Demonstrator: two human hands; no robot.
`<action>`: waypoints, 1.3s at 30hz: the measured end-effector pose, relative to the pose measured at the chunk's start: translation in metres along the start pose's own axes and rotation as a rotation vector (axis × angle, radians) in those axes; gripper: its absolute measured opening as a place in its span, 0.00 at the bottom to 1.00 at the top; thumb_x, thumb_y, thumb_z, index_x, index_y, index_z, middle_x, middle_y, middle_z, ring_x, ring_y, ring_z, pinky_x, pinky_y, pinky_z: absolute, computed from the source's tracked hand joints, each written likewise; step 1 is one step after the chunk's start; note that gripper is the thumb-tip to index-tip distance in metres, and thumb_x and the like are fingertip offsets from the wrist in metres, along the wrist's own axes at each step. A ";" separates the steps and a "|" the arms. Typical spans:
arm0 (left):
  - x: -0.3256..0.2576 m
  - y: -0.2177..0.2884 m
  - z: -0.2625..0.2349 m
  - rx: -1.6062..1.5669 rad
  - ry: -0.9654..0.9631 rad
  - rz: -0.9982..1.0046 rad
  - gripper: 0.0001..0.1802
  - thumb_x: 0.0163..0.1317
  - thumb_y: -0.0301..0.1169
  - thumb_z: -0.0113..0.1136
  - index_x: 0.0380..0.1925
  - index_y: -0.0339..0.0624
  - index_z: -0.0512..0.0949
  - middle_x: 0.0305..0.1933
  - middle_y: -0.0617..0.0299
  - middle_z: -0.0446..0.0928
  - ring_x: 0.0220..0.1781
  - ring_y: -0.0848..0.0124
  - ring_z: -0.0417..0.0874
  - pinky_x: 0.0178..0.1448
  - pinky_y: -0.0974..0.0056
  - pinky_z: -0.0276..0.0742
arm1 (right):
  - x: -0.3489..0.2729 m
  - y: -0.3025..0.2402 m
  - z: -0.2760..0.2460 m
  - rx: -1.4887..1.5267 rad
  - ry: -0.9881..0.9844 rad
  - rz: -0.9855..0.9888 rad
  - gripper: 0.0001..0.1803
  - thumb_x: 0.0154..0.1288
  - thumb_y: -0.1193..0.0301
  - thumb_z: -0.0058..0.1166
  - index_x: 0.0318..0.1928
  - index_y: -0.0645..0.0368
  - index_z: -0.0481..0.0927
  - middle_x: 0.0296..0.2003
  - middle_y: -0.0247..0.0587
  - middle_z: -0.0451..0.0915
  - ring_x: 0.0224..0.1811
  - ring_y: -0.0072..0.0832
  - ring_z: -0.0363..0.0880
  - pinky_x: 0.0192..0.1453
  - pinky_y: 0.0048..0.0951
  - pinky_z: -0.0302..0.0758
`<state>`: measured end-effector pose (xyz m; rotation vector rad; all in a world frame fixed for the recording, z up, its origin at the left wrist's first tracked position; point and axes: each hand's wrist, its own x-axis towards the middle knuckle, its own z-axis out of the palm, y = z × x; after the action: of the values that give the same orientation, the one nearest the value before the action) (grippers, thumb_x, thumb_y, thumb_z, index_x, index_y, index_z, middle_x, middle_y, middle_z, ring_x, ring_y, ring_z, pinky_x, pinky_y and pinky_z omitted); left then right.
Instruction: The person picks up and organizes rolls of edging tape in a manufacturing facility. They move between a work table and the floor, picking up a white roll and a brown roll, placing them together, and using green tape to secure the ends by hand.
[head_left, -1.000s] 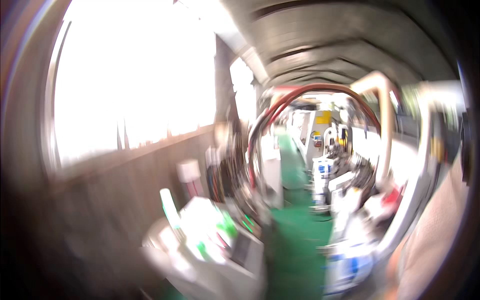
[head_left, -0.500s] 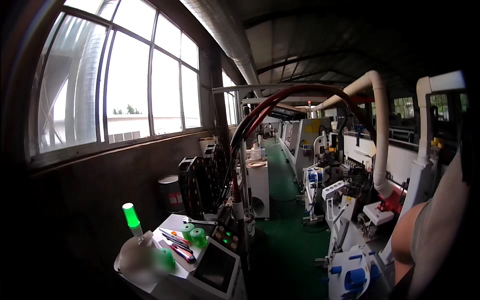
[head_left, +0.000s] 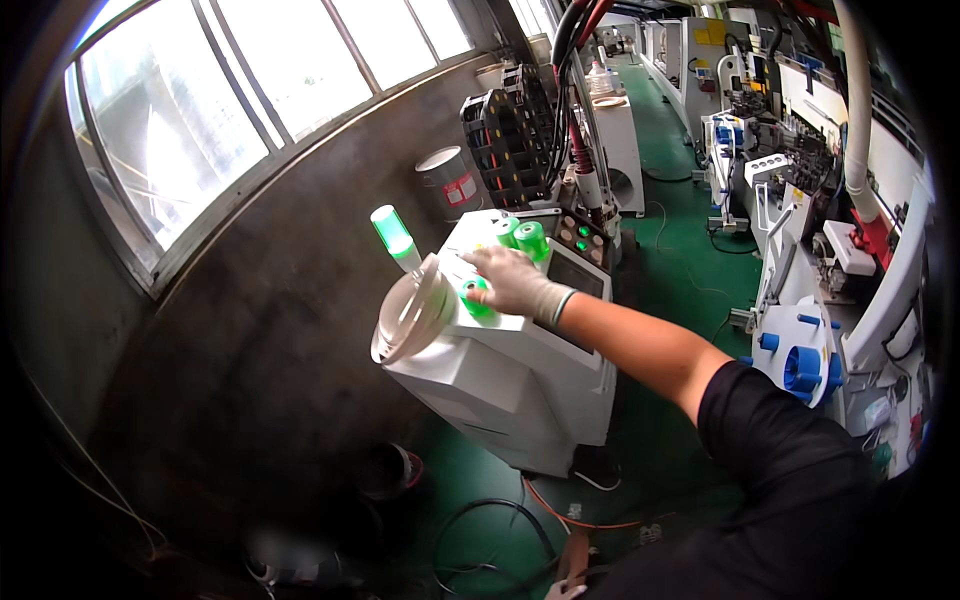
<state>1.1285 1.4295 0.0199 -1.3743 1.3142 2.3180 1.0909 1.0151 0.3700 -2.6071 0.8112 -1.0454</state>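
Observation:
My right hand (head_left: 512,282), in a pale work glove, reaches left across the top of a white machine console (head_left: 520,375). Its fingers are stretched out and its thumb stands apart from them, close over a green roll (head_left: 477,300) that it partly hides. Just beyond the hand stand two more green rolls (head_left: 531,241), beside the console's screen (head_left: 577,279) and lit buttons (head_left: 583,232). Left of the hand is a pale round ring-like thing (head_left: 418,312). At the lower edge shows a small part of what looks like my left hand (head_left: 566,591), gloved, its fingers unclear.
A lit green signal lamp (head_left: 392,231) rises at the console's left corner. Behind it are a metal pail (head_left: 450,180) and black cable chains (head_left: 497,143). A black hose (head_left: 490,503) lies coiled on the green floor. Machinery with blue parts (head_left: 802,368) stands to the right.
The view has swung down and tilted, so the console now sits nearer the middle. My right arm has come in from the right, and its hand now covers part of the console top.

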 end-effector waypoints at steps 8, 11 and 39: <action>-0.023 0.003 -0.122 0.052 0.142 0.077 0.42 0.57 0.54 0.74 0.58 0.28 0.78 0.50 0.55 0.83 0.50 0.65 0.82 0.57 0.55 0.78 | -0.013 -0.015 0.048 -0.471 -0.118 -0.040 0.33 0.61 0.62 0.67 0.66 0.52 0.74 0.53 0.50 0.78 0.62 0.51 0.76 0.80 0.68 0.47; -0.006 0.027 -0.152 0.110 0.121 0.112 0.41 0.56 0.53 0.74 0.57 0.27 0.78 0.49 0.55 0.83 0.49 0.65 0.82 0.56 0.55 0.78 | -0.096 -0.035 0.015 0.100 0.029 0.184 0.37 0.60 0.56 0.73 0.66 0.56 0.74 0.56 0.47 0.79 0.64 0.45 0.77 0.77 0.47 0.66; 0.365 0.084 0.279 0.893 -0.661 -0.176 0.45 0.60 0.30 0.73 0.76 0.39 0.62 0.73 0.48 0.70 0.73 0.56 0.72 0.72 0.54 0.71 | -0.909 -0.462 0.243 0.389 2.372 1.660 0.37 0.65 0.66 0.69 0.69 0.59 0.65 0.52 0.38 0.80 0.53 0.26 0.80 0.45 0.29 0.81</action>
<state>0.6978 1.4788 -0.1533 -0.3732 1.5686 1.4908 0.9077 1.9099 -0.1440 1.0588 1.6829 -2.1474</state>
